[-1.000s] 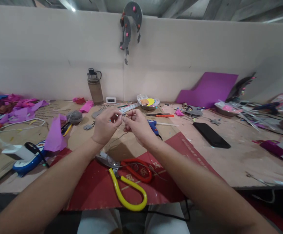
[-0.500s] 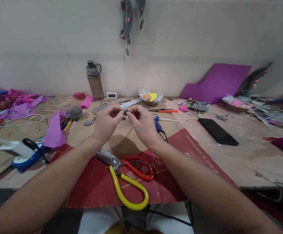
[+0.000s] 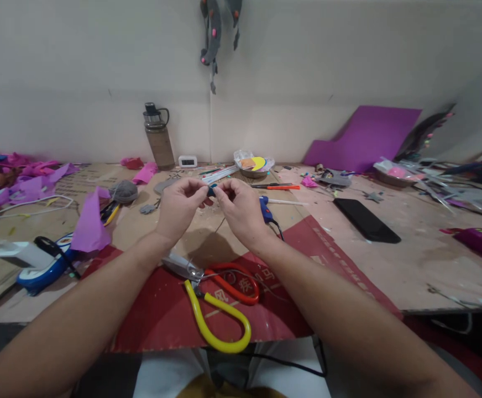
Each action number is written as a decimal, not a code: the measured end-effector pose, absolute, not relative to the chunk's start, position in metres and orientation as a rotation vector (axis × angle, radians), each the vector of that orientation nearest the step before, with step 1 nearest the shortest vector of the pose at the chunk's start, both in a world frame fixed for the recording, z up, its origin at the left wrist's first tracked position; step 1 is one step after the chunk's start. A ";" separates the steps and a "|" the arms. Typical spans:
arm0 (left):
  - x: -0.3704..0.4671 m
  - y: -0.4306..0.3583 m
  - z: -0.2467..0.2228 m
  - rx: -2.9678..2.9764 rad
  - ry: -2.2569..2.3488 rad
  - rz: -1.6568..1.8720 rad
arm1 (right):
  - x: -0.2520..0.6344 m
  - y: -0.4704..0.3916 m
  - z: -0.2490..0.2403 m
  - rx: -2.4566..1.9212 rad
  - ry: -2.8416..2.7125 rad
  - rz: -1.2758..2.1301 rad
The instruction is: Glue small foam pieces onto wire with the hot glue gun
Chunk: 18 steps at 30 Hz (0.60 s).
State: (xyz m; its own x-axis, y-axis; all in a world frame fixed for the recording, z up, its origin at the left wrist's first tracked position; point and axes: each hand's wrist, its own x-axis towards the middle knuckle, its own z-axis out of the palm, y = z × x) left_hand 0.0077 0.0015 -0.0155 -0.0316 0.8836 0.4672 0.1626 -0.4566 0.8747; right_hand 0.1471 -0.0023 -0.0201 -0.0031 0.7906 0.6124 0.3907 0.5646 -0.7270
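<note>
Both hands meet above the middle of the cardboard, pinching a small dark blue-green piece (image 3: 211, 189) between them. My left hand (image 3: 179, 209) is closed, thumb and forefinger on the piece's left side. From the right, my right hand (image 3: 241, 210) grips it the same way. The piece is mostly hidden by the fingertips, and I cannot make out its kind. Below the hands lie scissors (image 3: 224, 342) with one yellow and one red handle, a thin wire across them. A blue glue gun (image 3: 265, 209) lies partly behind my right hand.
A red printed sheet (image 3: 153, 320) covers the near edge. Left are a power strip (image 3: 37, 279), purple felt (image 3: 92, 224) and grey yarn (image 3: 124, 191). A bottle (image 3: 158, 141) stands behind. On the right are a phone (image 3: 365, 220) and purple sheet (image 3: 361, 141); a bowl (image 3: 254, 173) sits at the back.
The view has shifted slightly. Both hands stay together on the small piece, which shows a little more blue-green between the fingertips.
</note>
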 end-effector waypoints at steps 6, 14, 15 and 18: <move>0.008 0.002 -0.016 1.646 1.082 1.529 | 0.147 -0.003 -0.019 -1.055 -1.594 0.408; 0.007 0.002 -0.017 1.641 1.062 1.524 | 0.147 -0.003 -0.017 -1.073 -1.588 0.422; 0.007 0.002 -0.017 1.642 1.058 1.519 | 0.147 -0.003 -0.016 -1.075 -1.585 0.431; 0.007 0.001 -0.015 1.642 1.051 1.489 | 0.148 -0.003 -0.016 -1.077 -1.575 0.449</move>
